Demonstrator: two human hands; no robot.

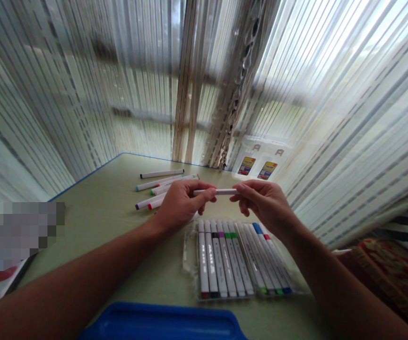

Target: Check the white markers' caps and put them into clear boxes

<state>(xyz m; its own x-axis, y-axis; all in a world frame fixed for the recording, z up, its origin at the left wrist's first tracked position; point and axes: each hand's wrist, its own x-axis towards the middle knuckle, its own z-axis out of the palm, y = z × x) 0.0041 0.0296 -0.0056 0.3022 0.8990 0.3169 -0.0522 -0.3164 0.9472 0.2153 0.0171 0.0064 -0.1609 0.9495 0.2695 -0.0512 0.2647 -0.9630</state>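
Between my two hands a white marker (227, 191) is held level above the table. The fingers of my left hand (186, 196) pinch its left end, and those of my right hand (262, 198) pinch its right end. Below them lies an open clear plastic case (189, 252) with a row of white markers (225, 264) side by side, some with blue, green, purple or dark bands. Behind my left hand, several loose markers (161, 174) with coloured ends lie scattered, partly covered by that hand.
A blue tray (168, 321) sits at the near edge of the green table (100, 203). A clear case with two yellow-and-blue labels (267, 170) stands at the back right, by the striped curtain (147, 85). Patterned fabric (384, 269) is at the right.
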